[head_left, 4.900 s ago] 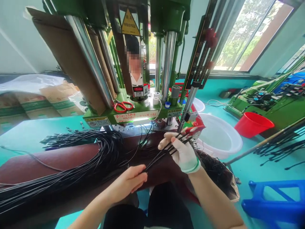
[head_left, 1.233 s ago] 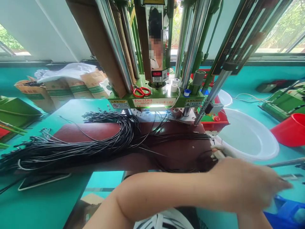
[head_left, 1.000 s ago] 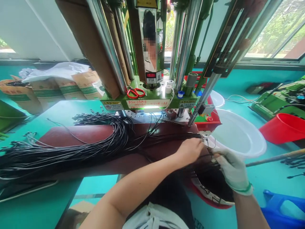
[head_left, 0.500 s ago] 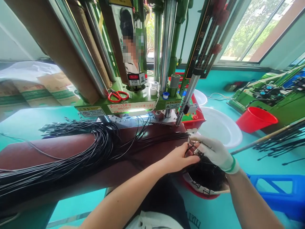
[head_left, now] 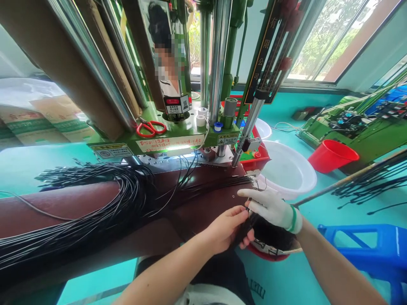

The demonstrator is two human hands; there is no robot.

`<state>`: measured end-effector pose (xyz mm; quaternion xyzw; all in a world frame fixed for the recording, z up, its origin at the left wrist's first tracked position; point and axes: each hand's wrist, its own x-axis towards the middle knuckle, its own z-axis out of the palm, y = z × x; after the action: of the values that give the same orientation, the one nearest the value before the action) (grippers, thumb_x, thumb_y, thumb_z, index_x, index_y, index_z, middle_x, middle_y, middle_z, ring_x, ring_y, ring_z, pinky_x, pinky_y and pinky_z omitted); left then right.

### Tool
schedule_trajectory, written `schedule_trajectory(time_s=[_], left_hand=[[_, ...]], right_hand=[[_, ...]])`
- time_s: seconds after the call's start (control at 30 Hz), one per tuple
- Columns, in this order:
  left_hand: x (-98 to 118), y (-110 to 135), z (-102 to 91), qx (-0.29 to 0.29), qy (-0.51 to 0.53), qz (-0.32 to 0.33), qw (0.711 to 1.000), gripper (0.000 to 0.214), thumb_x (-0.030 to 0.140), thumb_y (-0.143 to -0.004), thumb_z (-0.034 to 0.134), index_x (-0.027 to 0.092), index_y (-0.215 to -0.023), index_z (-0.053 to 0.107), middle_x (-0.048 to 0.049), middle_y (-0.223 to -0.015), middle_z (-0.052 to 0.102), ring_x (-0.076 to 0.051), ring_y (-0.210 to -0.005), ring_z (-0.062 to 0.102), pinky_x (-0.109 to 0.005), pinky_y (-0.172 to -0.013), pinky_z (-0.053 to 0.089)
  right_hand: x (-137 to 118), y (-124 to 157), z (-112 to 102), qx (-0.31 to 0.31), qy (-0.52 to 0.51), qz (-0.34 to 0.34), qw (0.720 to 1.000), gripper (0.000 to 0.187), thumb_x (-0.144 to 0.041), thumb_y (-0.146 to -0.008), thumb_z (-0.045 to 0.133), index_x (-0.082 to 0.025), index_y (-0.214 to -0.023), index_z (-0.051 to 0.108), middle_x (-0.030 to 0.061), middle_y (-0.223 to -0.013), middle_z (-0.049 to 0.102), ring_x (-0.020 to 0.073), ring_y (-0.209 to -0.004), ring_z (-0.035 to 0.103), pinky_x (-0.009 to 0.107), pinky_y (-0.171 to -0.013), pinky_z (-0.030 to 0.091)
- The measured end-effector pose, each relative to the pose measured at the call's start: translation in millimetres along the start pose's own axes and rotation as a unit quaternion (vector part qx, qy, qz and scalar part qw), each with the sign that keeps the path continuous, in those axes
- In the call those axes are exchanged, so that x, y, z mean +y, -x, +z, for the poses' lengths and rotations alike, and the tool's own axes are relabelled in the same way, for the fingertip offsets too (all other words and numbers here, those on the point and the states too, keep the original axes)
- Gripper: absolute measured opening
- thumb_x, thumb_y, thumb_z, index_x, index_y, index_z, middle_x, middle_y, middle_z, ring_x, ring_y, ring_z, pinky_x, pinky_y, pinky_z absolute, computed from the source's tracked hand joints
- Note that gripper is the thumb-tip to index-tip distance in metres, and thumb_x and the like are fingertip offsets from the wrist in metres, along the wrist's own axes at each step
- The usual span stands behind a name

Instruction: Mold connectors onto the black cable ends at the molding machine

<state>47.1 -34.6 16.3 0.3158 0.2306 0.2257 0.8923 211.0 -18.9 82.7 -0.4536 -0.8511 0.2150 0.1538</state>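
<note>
One left hand (head_left: 229, 226) grips seemingly several cables (head_left: 243, 231) beside one right hand (head_left: 272, 206).

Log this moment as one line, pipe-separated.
left hand: bare, holding dark strands | right hand: white-gloved, close beside left | black cables: bunched on brown surface | red-handled scissors: on green machine

Single head-worn view, set above the wearer's black-clad lap (head_left: 233, 273), angled forward and down, near the bare left hand (head_left: 226, 231) and white-gloved right hand (head_left: 275, 208), faced a green metal press with steel columns (head_left: 182, 130), reached a glass-paned window (head_left: 321, 44) farther off
</note>
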Motion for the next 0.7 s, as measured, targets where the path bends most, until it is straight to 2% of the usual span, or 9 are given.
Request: schedule_trajectory(time_s=[0.13,0.23,0.33,0.4,0.47,0.6,0.7], left_hand=[[1.2,3.5,0.3,0.021,-0.008,0.022,1.0,0.034,0.044,-0.069,0.061,0.016,-0.079,0.046,-0.0021,-0.057,0.06,-0.009,-0.041,0.048,-0.02,-0.039,0.033],[0.1,0.3,1.0,0.05,-0.053,0.05,0.996,0.033,0.044,-0.072,0.057,0.011,-0.073,0.052,-0.0019,-0.053,0.056,-0.006,-0.04,0.043,-0.019,-0.039,0.03],[-4.0,-5.6,1.1,0.096,-0.104,0.064,0.988,0.032,0.044,-0.073,0.054,0.013,-0.068,0.05,-0.0003,-0.052,0.055,-0.005,-0.037,0.04,-0.019,-0.036,0.026],[-6.2,-9.1,2.0,0.127,-0.12,0.067,0.982,0.033,0.047,-0.072,0.053,0.015,-0.069,0.048,-0.0004,-0.054,0.057,-0.006,-0.034,0.041,-0.019,-0.034,0.026],[-7.2,-11.8,3.4,0.129,-0.108,0.06,0.984,0.035,0.05,-0.071,0.054,0.015,-0.073,0.047,-0.0015,-0.056,0.059,-0.009,-0.035,0.046,-0.02,-0.035,0.03],[-5.3,-14.2,4.4,0.098,-0.007,0.04,0.994,0.043,0.051,-0.068,0.059,0.014,-0.086,0.048,-0.0045,-0.061,0.062,-0.015,-0.049,0.058,-0.026,-0.047,0.043],[1.0,-10.6,0.2,0.067,0.046,0.043,0.996,0.043,0.05,-0.07,0.058,0.015,-0.091,0.045,-0.0037,-0.061,0.061,-0.016,-0.046,0.058,-0.028,-0.047,0.044]], right_hand=[[3.2,-5.1,7.8,-0.018,-0.033,0.025,0.999,0.037,-0.026,-0.086,0.036,-0.015,-0.117,0.053,0.0046,-0.078,0.067,0.0146,-0.067,0.061,0.027,-0.066,0.047],[7.7,-11.3,10.6,0.011,-0.098,0.059,0.993,0.043,-0.029,-0.085,0.041,-0.015,-0.125,0.044,0.0085,-0.094,0.064,0.0168,-0.079,0.061,0.031,-0.074,0.048],[12.1,-19.3,12.9,0.021,-0.269,0.078,0.96,0.056,-0.039,-0.083,0.045,-0.013,-0.132,0.034,0.015,-0.121,0.052,0.0207,-0.103,0.055,0.036,-0.087,0.046],[12.4,-23.9,15.8,-0.023,-0.368,0.079,0.926,0.057,-0.043,-0.083,0.045,-0.012,-0.131,0.034,0.0172,-0.129,0.044,0.0221,-0.111,0.051,0.038,-0.092,0.043],[9.4,-27.8,20.3,-0.061,-0.398,0.07,0.913,0.056,-0.044,-0.084,0.044,-0.011,-0.129,0.037,0.0179,-0.132,0.042,0.0228,-0.114,0.049,0.04,-0.096,0.04],[-1.3,-36.3,27.4,-0.039,-0.302,0.037,0.952,0.049,-0.043,-0.088,0.038,-0.009,-0.122,0.047,0.0162,-0.124,0.052,0.0216,-0.111,0.051,0.04,-0.097,0.04],[-5.4,-43.1,25.6,-0.023,-0.219,-0.013,0.975,0.048,-0.042,-0.089,0.033,-0.008,-0.117,0.053,0.0152,-0.117,0.057,0.0214,-0.107,0.054,0.039,-0.093,0.043]])
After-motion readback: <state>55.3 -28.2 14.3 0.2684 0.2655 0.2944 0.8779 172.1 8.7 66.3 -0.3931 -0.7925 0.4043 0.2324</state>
